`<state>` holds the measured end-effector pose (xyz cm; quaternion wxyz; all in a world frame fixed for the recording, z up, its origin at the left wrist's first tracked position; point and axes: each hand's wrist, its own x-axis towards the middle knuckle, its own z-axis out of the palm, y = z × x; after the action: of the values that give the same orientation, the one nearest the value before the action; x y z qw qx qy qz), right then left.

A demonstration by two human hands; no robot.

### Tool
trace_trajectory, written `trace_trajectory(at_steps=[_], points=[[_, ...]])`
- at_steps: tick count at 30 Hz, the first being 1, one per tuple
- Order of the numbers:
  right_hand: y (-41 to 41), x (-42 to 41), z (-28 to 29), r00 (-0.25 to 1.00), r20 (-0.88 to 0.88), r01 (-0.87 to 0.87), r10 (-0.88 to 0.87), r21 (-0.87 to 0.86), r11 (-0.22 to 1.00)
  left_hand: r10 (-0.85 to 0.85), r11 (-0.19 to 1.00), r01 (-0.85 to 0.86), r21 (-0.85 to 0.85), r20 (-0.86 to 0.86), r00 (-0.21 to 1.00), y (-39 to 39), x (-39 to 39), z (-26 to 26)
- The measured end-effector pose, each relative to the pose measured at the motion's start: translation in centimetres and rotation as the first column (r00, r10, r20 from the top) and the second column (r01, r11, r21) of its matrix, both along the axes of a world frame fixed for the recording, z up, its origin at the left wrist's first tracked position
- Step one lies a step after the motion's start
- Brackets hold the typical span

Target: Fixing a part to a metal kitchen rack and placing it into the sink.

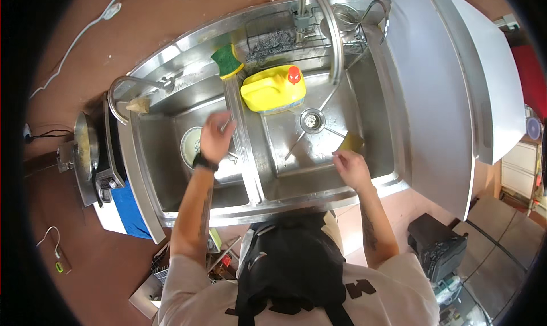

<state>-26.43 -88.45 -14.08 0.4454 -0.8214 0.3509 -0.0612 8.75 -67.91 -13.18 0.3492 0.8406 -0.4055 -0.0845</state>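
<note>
My left hand (217,137) hangs over the left sink basin (160,155) with its fingers curled and blurred. A thin metal glint shows by its fingers, but whether it grips a utensil is unclear. Partly behind that hand, a pale bowl with a patterned rim (185,148) sits in the basin. My right hand (353,170) is over the front right of the right basin (277,181), fingers bent. Just past its knuckles lies a yellowish sponge or pad (351,141); the hand hides whether the fingers hold it. A yellow jug with a red cap (273,90) stands near the divider.
A green-and-yellow scouring sponge (228,62) rests on the divider's back end. The tall curved faucet (335,40) arches over the right basin, and a smaller faucet (113,95) stands left. Steel wool (273,46) and a strainer (345,16) sit behind. A white board (431,99) borders the right.
</note>
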Motion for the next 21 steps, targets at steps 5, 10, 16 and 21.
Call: trace_trajectory(at_steps=[5, 10, 16, 21], points=[[-1.8, -5.9, 0.6, 0.996, -0.024, 0.090, -0.088, 0.102, 0.991, 0.057, 0.983, -0.118, 0.144, 0.368, 0.928, -10.0, 9.9, -4.7], [-3.9, -10.0, 1.9, 0.986, -0.075, 0.157, -0.150, 0.108, 0.982, 0.343, 0.840, -0.438, 0.319, 0.313, 0.886, -14.5, 11.0, -6.5], [-5.8, -9.7, 2.5, 0.986, -0.058, 0.162, -0.155, 0.156, 0.974, 0.677, 0.729, -0.685, 0.006, -0.163, 0.718, -13.7, 12.4, -3.0], [-6.6, -8.4, 2.2, 0.989, -0.072, 0.141, -0.130, 0.168, 0.976, 0.234, 0.655, -0.625, -0.424, -0.673, 0.702, -10.4, 8.5, 2.0]])
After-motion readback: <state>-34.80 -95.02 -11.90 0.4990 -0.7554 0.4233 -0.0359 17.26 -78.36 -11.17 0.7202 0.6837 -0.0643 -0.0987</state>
